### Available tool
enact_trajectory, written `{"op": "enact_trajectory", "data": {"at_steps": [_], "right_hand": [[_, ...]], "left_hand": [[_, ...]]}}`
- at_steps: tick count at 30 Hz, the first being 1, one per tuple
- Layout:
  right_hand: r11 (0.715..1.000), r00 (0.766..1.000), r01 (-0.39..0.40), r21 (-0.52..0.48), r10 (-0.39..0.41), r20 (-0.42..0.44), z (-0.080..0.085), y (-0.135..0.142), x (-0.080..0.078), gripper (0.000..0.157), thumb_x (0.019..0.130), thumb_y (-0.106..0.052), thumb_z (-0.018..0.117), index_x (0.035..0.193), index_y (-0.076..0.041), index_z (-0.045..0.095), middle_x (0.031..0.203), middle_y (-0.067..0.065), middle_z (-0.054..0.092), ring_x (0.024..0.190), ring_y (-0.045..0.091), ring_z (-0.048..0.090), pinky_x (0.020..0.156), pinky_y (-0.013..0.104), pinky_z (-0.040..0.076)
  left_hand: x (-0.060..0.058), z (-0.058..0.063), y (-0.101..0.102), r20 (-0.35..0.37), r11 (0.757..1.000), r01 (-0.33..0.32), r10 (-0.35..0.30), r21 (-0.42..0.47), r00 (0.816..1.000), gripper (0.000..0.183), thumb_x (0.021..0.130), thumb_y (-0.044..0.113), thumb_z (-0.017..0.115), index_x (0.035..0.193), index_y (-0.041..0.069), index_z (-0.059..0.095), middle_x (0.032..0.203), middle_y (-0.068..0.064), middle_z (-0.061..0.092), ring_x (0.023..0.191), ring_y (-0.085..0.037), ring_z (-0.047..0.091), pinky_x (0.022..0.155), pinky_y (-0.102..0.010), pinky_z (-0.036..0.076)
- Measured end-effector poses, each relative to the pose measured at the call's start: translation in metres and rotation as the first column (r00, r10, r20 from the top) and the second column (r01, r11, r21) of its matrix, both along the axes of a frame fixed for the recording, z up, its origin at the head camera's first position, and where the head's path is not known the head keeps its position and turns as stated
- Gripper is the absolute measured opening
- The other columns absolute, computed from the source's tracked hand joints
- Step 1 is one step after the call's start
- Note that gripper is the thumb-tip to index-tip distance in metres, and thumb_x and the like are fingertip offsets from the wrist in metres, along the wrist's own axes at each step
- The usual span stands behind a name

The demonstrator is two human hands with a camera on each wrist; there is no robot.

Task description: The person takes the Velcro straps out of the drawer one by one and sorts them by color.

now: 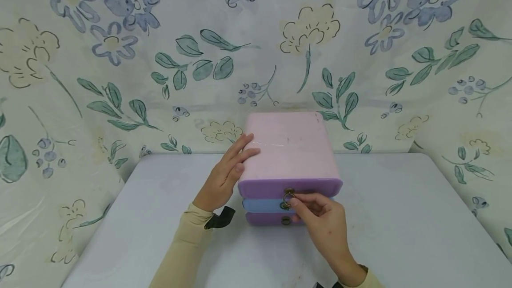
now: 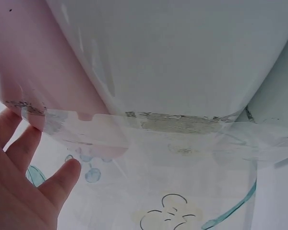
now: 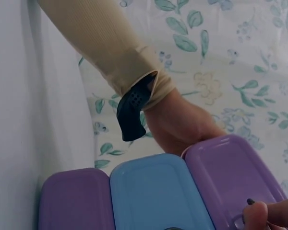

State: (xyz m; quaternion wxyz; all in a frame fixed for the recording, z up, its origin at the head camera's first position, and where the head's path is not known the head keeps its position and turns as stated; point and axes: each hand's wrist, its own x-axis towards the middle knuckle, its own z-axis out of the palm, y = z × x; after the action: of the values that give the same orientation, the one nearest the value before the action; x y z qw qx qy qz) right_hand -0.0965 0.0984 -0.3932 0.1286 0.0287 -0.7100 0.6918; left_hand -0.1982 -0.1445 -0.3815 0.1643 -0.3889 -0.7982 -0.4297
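A small chest of drawers with a pink top (image 1: 288,146) stands on the table. Its fronts are purple for the top drawer (image 1: 262,189), blue for the middle drawer (image 1: 262,206) and purple for the bottom drawer (image 1: 262,219). My right hand (image 1: 326,219) pinches the metal ring pull (image 1: 289,198) of the top drawer between thumb and index finger. With fingers extended, my left hand (image 1: 220,179) rests against the chest's left side and top edge. In the left wrist view its fingertips touch the pink side (image 2: 43,62), where clear tape (image 2: 173,129) runs across.
The chest stands on a white table (image 1: 400,217) near its back edge. Flower-patterned cloth (image 1: 256,34) hangs behind and at both sides. A dark strap piece (image 1: 221,218) sticks out from the left sleeve's cuff.
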Motion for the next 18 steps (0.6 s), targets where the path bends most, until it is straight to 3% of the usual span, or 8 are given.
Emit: {"op": "enact_trajectory", "data": {"at_steps": [8,18], "right_hand": [[1.0,1.0,0.002,-0.002,-0.002,0.008,0.0002,0.0,0.0036,0.006,0.087,0.002,0.075,0.093,0.001,0.075,0.082,0.01,0.075,0.058,0.027,0.069,0.058,0.034,0.06],[1.0,1.0,-0.006,0.013,0.006,-0.006,-0.0001,0.001,0.0091,0.005,0.086,0.001,0.076,0.092,0.0,0.075,0.08,0.009,0.075,0.058,0.022,0.068,0.053,0.028,0.055]], "left_hand": [[-0.001,-0.0001,-0.0003,0.0,1.0,-0.006,0.006,-0.007,1.0,0.043,0.11,0.032,0.034,0.144,0.015,0.053,0.165,-0.001,0.025,0.154,-0.024,0.014,0.123,-0.049,0.015],[-0.0006,0.001,-0.0002,-0.011,1.0,-0.002,0.002,-0.007,1.0,0.044,0.11,0.034,0.033,0.144,0.014,0.053,0.165,-0.001,0.026,0.154,-0.025,0.015,0.123,-0.045,0.015]]}}
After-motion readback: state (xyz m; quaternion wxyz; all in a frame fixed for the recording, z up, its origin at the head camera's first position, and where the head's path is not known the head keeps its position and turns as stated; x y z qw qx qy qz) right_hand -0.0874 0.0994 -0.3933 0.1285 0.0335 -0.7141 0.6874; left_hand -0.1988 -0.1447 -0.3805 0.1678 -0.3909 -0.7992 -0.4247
